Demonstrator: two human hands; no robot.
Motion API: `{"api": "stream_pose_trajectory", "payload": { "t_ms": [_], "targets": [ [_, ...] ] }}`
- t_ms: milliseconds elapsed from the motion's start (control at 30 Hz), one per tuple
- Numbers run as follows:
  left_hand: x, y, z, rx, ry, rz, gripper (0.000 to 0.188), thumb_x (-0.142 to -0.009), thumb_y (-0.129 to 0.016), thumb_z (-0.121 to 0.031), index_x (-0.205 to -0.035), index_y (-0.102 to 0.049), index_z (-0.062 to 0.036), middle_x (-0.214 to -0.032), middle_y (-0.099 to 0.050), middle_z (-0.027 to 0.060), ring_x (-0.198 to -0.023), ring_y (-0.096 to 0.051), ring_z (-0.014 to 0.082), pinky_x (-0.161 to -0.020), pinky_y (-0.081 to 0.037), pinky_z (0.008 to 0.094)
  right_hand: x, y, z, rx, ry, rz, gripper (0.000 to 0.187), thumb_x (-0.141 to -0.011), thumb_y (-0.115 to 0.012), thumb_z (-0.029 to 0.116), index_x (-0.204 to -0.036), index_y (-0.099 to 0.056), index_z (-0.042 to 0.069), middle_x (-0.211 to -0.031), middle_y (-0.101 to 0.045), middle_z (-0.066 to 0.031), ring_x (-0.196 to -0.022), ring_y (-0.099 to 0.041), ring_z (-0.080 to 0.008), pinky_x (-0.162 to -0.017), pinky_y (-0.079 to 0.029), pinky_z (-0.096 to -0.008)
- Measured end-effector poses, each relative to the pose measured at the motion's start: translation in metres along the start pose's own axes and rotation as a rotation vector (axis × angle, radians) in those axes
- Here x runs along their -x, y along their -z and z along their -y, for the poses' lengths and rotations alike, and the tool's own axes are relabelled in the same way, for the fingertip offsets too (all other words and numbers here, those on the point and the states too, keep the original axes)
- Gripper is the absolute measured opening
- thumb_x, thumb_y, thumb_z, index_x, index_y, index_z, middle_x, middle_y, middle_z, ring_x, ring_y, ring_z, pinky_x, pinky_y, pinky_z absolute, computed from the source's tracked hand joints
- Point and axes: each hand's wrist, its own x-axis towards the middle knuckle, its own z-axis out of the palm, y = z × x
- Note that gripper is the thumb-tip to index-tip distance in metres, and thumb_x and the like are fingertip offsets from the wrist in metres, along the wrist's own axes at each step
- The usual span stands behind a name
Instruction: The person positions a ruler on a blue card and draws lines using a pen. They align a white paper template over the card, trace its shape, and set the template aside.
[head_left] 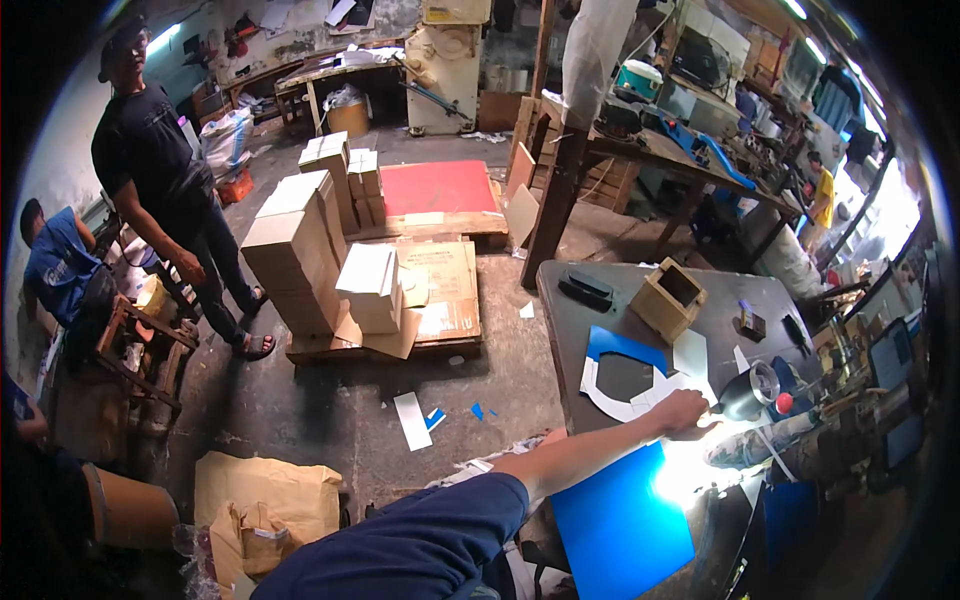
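My left arm in a dark blue sleeve reaches right across the worktable [560, 310]. My left hand [685, 412] is closed, its fingers curled beside a dark lamp-like head [742, 398]; what they hold, if anything, is hidden. Strong white glare just below washes out detail. Under my forearm lies a glossy blue sheet [620, 525] at the table's near edge. Beyond the hand, a blue and white cut-out with a large rounded opening [625, 345] lies flat, a white piece [690, 355] beside it. My right hand is out of view.
A wooden box [668, 300], a black tray [586, 291] and a small box [752, 320] sit on the table. Boxes [290, 240] are stacked on a pallet [450, 340]. White offcuts [412, 420] lie on the floor. One person [155, 150] stands at left; another sits beside them.
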Motion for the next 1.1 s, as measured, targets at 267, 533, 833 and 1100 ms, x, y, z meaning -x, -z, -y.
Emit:
{"api": "stream_pose_trajectory", "payload": {
  "t_ms": [267,533,833,1100],
  "targets": [
    [-0.001,-0.010,0.007,0.008,-0.013,-0.002,0.027,-0.083,-0.067,-0.028,-0.091,-0.072,-0.0031,-0.091,-0.069,0.0225,-0.090,-0.067,0.0407,-0.077,-0.052,0.0520,0.002,-0.002,0.003,-0.028,0.020,0.001,0.039,-0.110,-0.042,0.030,-0.091,-0.060,0.001,-0.071,-0.058,-0.0034,-0.054,-0.054,-0.0141,-0.051,-0.043,-0.0268],
    [-0.002,-0.005,0.005,0.056,-0.036,-0.044,0.035,-0.088,-0.062,-0.039,-0.080,-0.072,-0.0059,-0.082,-0.069,0.0232,-0.081,-0.067,0.0433,-0.074,-0.052,0.0527,0.001,-0.008,0.001,-0.087,0.044,-0.019,0.039,-0.110,-0.042,0.030,-0.090,-0.060,0.002,-0.071,-0.058,-0.0031,-0.053,-0.054,-0.0136,-0.050,-0.043,-0.0264],
    [0.000,-0.009,0.011,-0.039,0.001,0.000,0.022,-0.080,-0.067,-0.020,-0.095,-0.074,-0.0066,-0.093,-0.070,0.0204,-0.092,-0.068,0.0387,-0.079,-0.054,0.0504,0.029,0.029,0.038,0.293,-0.140,0.025,0.033,-0.105,-0.050,0.028,-0.079,-0.056,0.007,-0.068,-0.057,0.0000,-0.054,-0.055,-0.0111,-0.051,-0.042,-0.0244],
    [-0.002,-0.012,0.006,-0.027,-0.003,0.007,0.020,-0.081,-0.067,-0.017,-0.095,-0.071,-0.0032,-0.094,-0.068,0.0210,-0.093,-0.066,0.0377,-0.081,-0.052,0.0504,0.042,0.040,0.052,0.875,-0.419,0.201,0.032,-0.096,-0.062,0.022,-0.068,-0.051,0.012,-0.066,-0.052,0.0017,-0.055,-0.055,-0.0110,-0.051,-0.041,-0.0262]
  ]
}}
